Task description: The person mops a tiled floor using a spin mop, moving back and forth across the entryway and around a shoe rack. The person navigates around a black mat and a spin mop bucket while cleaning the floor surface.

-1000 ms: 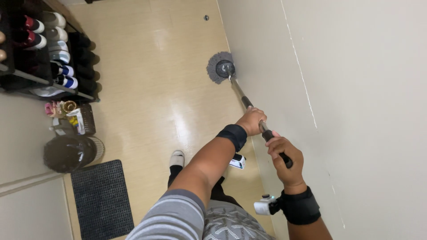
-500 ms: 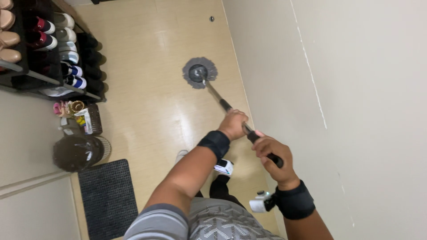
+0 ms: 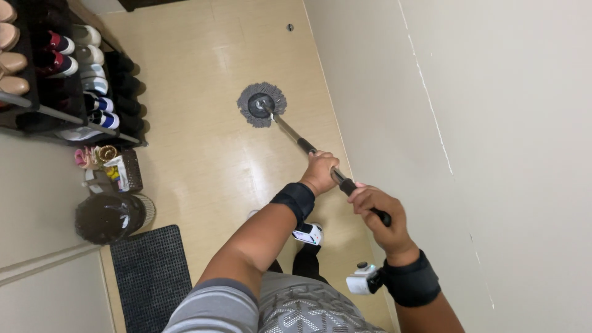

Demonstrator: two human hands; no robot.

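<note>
A round grey mop head (image 3: 261,105) rests flat on the beige floor, a short way out from the white wall. Its metal handle (image 3: 295,139) slants back toward me. My left hand (image 3: 320,172) grips the handle partway up, and my right hand (image 3: 377,209) holds the black grip at its top end. Each wrist carries a black band, with a small white device by each band.
A dark shoe rack (image 3: 55,74) with several pairs lines the left side. Below it sit a small basket (image 3: 114,169), a dark round helmet (image 3: 108,217) and a black floor mat (image 3: 151,277). The white wall (image 3: 468,123) runs along the right.
The mop head has slid left across the floor, away from the wall, and both hands have swung the handle with it.
</note>
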